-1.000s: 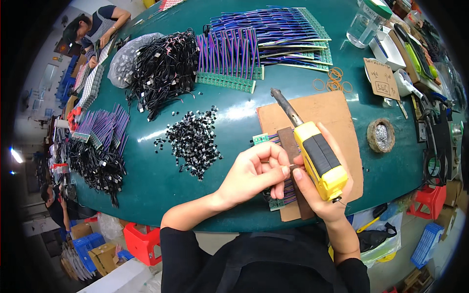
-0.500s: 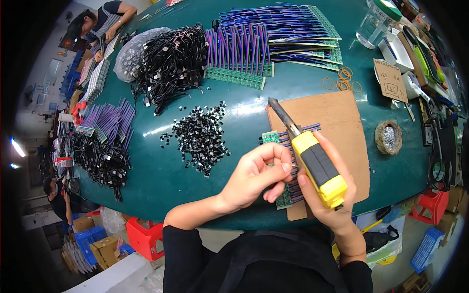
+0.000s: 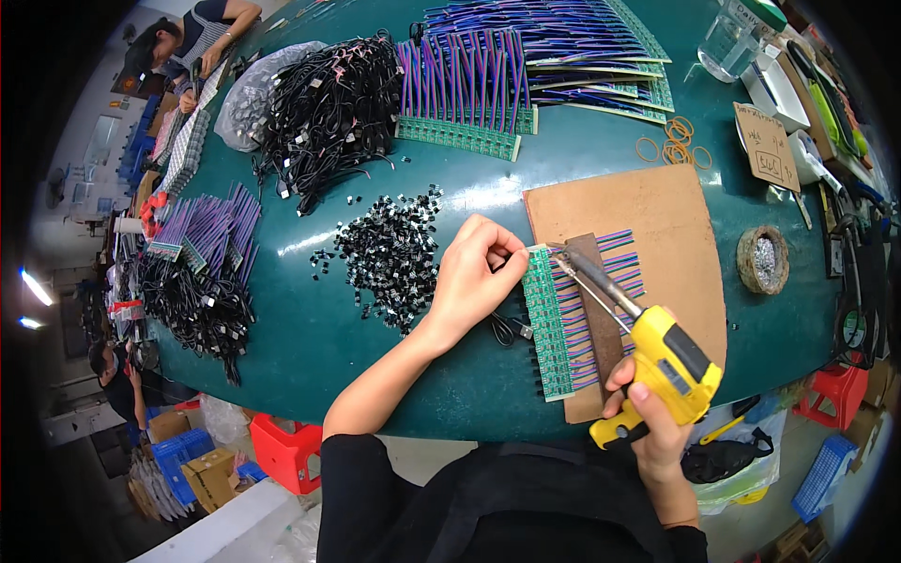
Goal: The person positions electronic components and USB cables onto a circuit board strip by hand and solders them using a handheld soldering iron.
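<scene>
My right hand (image 3: 654,413) grips a yellow and black soldering gun (image 3: 678,364). Its tip comes down by the far end of a green circuit board panel (image 3: 547,328), where purple-blue wires (image 3: 619,281) run off to the right. At that same far left corner, my left hand (image 3: 477,272) has thumb and forefinger pinched together; what is between them is too small or hidden to make out. Beside the panel lies a black cable (image 3: 504,330) with a metal plug. A dark brown strip (image 3: 601,324) crosses the wires, all on a cardboard sheet (image 3: 676,244).
Left of my hand is a heap of small black parts (image 3: 389,253). Behind it sit a bundle of black cables (image 3: 324,117) and stacked wired panels (image 3: 460,131). Rubber bands (image 3: 678,141) and a round tin (image 3: 762,260) are on the right. Another person (image 3: 202,47) works at far left.
The soldering gun has swung from pointing away over the cardboard to the panel's far end. My left hand has moved away from my right hand, to the panel's far left corner.
</scene>
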`<state>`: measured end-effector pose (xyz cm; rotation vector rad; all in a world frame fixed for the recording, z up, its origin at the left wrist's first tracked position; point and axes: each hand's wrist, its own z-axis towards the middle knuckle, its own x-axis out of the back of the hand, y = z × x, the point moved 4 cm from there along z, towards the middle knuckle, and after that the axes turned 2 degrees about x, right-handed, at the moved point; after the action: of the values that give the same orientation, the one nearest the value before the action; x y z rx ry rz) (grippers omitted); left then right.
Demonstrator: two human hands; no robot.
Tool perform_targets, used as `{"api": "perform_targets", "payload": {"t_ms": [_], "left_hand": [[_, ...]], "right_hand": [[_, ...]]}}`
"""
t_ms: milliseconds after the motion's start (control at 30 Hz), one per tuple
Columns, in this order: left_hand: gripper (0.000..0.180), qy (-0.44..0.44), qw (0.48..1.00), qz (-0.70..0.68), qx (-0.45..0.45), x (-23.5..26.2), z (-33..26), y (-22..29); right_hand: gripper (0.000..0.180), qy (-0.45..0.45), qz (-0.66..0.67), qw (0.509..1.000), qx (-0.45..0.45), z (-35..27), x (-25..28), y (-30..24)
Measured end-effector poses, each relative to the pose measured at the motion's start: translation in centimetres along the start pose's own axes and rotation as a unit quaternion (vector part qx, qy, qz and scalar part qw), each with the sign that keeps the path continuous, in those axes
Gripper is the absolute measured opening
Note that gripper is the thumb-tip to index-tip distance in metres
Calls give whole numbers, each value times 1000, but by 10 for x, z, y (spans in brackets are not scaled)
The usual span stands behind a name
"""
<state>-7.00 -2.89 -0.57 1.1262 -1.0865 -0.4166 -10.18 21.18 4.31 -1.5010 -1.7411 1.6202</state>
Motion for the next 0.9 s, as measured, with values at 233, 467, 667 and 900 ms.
{"api": "perform_targets", "payload": {"t_ms": [233, 467, 667, 900], "left_hand": [[11, 24, 1000, 9, 3, -4, 0, 1], [12, 53, 997, 44, -43, -6, -3, 5], [14, 58, 993, 86, -58, -9, -3, 7], [15, 50, 992, 100, -59, -9, -2, 9]], "right_hand": [[52, -25, -25, 999, -4, 0, -3, 17], [64, -27, -57, 998, -22, 1, -6, 15], [67, -37, -31, 998, -45, 1, -7, 11], [72, -14, -25, 999, -22, -1, -2, 9]]}}
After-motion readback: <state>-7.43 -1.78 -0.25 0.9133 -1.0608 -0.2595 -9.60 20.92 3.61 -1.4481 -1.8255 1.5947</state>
